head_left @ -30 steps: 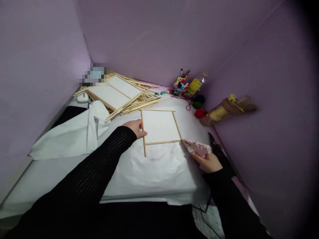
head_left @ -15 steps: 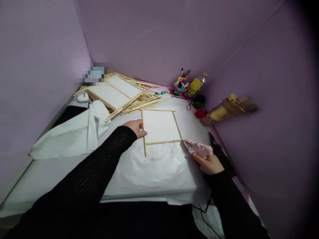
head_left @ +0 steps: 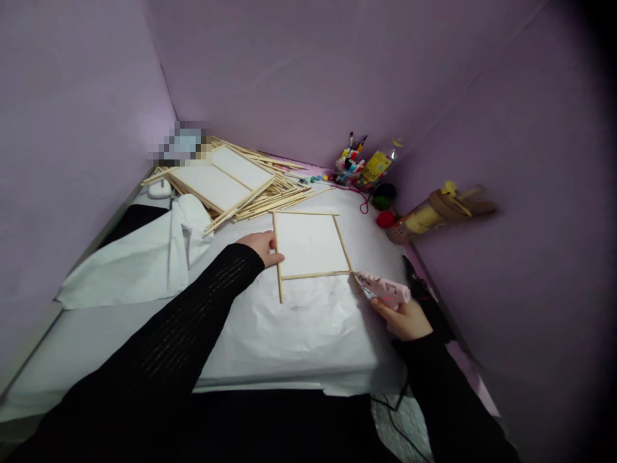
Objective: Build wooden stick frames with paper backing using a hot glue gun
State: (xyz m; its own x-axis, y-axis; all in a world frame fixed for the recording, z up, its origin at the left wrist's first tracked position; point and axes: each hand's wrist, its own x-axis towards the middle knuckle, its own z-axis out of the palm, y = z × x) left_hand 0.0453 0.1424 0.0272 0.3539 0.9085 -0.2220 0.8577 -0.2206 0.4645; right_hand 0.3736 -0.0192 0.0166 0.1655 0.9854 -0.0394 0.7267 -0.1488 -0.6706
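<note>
Pink glue gun (head_left: 385, 290) gripped in right hand (head_left: 407, 319), open left hand (head_left: 260, 246) pressing wooden frame (head_left: 315, 274)

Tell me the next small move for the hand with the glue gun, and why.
Probably ease the glue gun nozzle onto the near right corner of the frame: the right hand holds it with the tip just beside that joint, while the left hand steadies the left stick.

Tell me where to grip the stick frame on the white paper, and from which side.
Probably pinch the far stick of the stick frame, coming from above at the far edge: it lies flat, its left stick is under the left hand, and the glue gun in the right hand points at the near right corner.
</note>
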